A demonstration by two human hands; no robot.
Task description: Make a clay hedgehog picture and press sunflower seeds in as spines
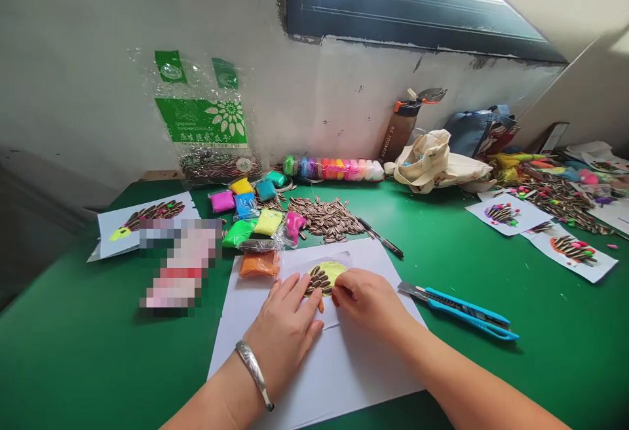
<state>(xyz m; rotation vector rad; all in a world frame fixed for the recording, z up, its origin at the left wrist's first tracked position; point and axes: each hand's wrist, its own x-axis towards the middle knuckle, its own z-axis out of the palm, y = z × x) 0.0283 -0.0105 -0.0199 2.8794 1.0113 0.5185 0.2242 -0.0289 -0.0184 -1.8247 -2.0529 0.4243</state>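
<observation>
My left hand (pixel 285 325), with a silver bracelet on the wrist, lies flat on a white sheet of paper (pixel 344 364), fingers stretched out toward a yellow-green clay disc (pixel 331 271). Several striped sunflower seeds (pixel 318 280) are pressed into the disc's left side. My right hand (pixel 366 295) is curled beside the disc's right edge, its fingertips pinched together against the clay; what they hold is too small to make out. A small orange piece (pixel 321 305) peeks out between the two hands.
A pile of sunflower seeds (pixel 327 217) and several bags of coloured clay (pixel 246 217) lie behind the paper, an orange bag (pixel 259 263) nearest. A blue utility knife (pixel 462 313) and a pen (pixel 381 238) lie right. Finished seed pictures (pixel 570 250) sit farther right, a seed bag (pixel 206 122) leans on the wall.
</observation>
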